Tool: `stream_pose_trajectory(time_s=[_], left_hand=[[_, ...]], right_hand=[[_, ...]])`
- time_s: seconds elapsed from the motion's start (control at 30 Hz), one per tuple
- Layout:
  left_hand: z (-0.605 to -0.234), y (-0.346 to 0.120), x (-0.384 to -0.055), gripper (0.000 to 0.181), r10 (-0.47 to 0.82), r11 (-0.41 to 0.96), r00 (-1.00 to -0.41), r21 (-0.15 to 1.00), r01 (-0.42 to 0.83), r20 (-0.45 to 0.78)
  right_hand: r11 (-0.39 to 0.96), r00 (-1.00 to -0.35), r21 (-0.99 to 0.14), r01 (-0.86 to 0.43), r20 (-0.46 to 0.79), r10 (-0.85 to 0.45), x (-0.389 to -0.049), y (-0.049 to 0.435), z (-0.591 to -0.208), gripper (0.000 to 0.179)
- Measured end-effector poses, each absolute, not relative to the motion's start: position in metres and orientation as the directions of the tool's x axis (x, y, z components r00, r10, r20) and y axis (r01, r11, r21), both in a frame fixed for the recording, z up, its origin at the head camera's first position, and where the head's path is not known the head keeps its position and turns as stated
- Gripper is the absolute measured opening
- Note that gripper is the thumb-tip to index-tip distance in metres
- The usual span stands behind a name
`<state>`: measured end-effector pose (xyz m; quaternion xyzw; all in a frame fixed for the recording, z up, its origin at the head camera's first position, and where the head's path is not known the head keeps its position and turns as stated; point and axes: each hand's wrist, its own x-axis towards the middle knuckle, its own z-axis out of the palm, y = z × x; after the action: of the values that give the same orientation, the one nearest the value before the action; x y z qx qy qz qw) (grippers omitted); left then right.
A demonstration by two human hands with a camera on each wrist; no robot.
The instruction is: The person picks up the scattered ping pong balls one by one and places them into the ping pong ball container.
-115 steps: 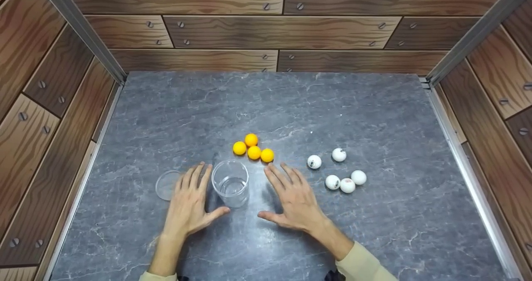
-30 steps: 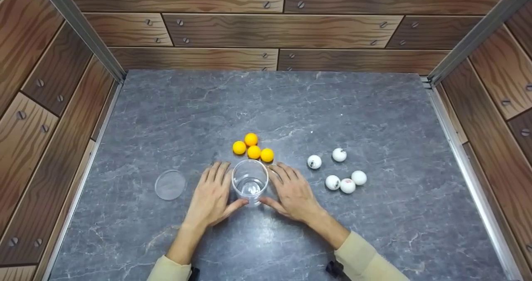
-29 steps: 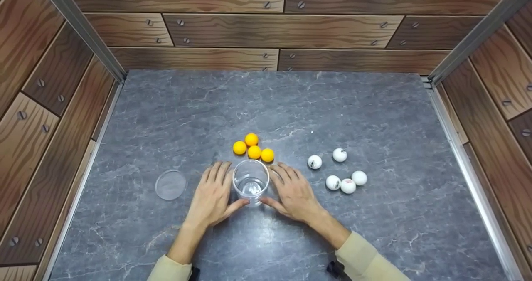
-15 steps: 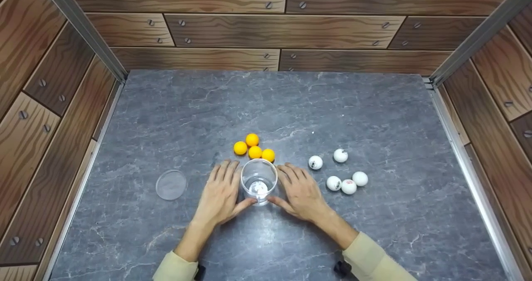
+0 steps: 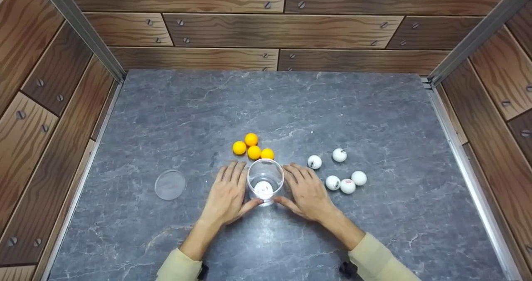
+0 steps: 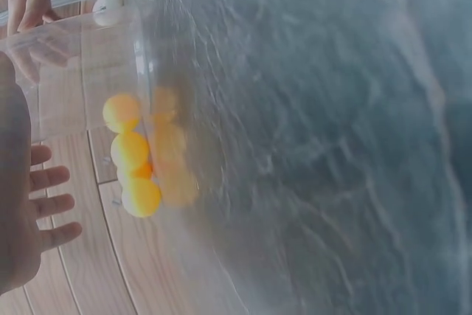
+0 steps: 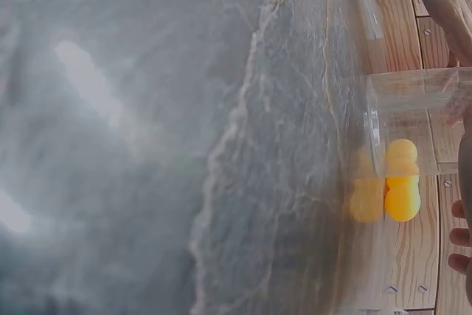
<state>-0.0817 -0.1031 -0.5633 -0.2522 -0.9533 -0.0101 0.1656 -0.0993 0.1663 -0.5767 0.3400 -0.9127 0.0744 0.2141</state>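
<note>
Clear cup (image 5: 266, 180) has slid toward 3 o'clock in head view; we see left hand (image 5: 227, 194) at its 9, right hand (image 5: 309, 195) at its 3, fingers straight, thumbs near 6, neither curled round it. Left wrist view gives us cup at frame's 10, right wrist at 3.

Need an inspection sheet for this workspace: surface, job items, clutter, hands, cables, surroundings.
Surface: dark grey, marble-patterned tabletop, with glare near its front edge.
Job items: clear cup upright, no ball seen inside; four orange balls clustered just beyond it; five white balls to the right, three in a row, two apart; clear round lid flat to the left.
Clutter: nothing seen.
Hands: left hand and right hand flank the cup, fingers extended.
Cables: nothing seen.
Surroundings: wood-patterned walls on three sides, metal corner rails.
</note>
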Motion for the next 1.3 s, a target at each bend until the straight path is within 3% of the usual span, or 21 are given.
stream_pose_trajectory(time_s=[0.77, 1.3], left_hand=[[-0.562, -0.083, -0.086, 0.099, 0.515, 0.851, -0.803, -0.063, 0.522, 0.301], [-0.563, -0.073, -0.087, 0.093, 0.517, 0.843, -0.784, -0.047, 0.535, 0.344]], right_hand=[[0.743, -0.660, 0.030, -0.668, 0.436, -0.611, -0.097, 0.191, -0.573, 0.082], [0.777, -0.703, 0.012, -0.629, 0.416, -0.576, -0.096, 0.202, -0.571, 0.082]])
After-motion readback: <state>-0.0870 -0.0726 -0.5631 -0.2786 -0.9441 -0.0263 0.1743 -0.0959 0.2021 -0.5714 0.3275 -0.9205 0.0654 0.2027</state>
